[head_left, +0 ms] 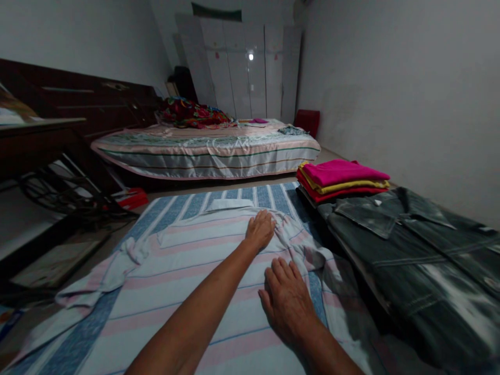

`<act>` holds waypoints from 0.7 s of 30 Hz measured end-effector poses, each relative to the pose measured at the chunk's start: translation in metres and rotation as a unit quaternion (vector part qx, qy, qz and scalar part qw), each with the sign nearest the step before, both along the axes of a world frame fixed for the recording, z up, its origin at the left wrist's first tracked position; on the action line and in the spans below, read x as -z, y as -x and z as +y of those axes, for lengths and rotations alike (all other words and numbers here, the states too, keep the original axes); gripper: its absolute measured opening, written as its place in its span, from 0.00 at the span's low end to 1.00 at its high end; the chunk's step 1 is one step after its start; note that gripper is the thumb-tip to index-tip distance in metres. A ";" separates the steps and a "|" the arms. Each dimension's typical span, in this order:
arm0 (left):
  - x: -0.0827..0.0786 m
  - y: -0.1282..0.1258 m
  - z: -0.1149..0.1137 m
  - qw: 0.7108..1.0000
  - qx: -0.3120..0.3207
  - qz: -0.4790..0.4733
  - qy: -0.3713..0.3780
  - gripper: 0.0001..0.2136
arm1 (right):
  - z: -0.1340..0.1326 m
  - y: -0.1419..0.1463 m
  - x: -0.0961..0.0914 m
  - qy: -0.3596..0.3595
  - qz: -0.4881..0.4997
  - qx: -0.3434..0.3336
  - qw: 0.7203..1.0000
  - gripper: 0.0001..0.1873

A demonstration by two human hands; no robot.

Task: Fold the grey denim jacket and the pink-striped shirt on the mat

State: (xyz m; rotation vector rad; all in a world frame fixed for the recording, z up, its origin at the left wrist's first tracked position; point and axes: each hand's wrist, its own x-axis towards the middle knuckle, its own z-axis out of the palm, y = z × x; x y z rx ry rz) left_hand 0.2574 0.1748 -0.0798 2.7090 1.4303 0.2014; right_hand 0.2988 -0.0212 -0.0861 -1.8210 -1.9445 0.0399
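Head view: the left hand reaches forward, arm stretched, fingers curled down onto the striped shirt near its collar. The right hand presses flat, fingers spread, on the shirt's right side, beside the denim jacket.

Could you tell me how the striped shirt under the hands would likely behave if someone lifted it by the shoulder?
The striped shirt would probably go floppy and drape: it already bunches into soft wrinkles by the left hand. It looks thin, so likely light for its size. Lying flat under the right hand, it would probably slide and crease when pushed, not roll or tip.
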 end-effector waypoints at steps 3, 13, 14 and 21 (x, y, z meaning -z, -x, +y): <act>0.002 0.001 -0.005 0.999 0.008 0.017 0.030 0.24 | 0.001 -0.001 -0.003 0.009 0.000 -0.004 1.000 0.18; -0.025 0.024 -0.046 0.999 0.048 -0.015 0.013 0.21 | 0.001 -0.006 -0.001 0.005 -0.012 -0.009 1.000 0.18; -0.026 0.030 -0.054 0.999 0.049 -0.018 0.009 0.20 | 0.001 -0.006 -0.001 0.005 -0.013 -0.010 1.000 0.17; -0.024 0.082 -0.129 0.997 0.061 -0.039 0.012 0.20 | 0.001 -0.010 -0.001 -0.009 -0.007 -0.018 1.000 0.12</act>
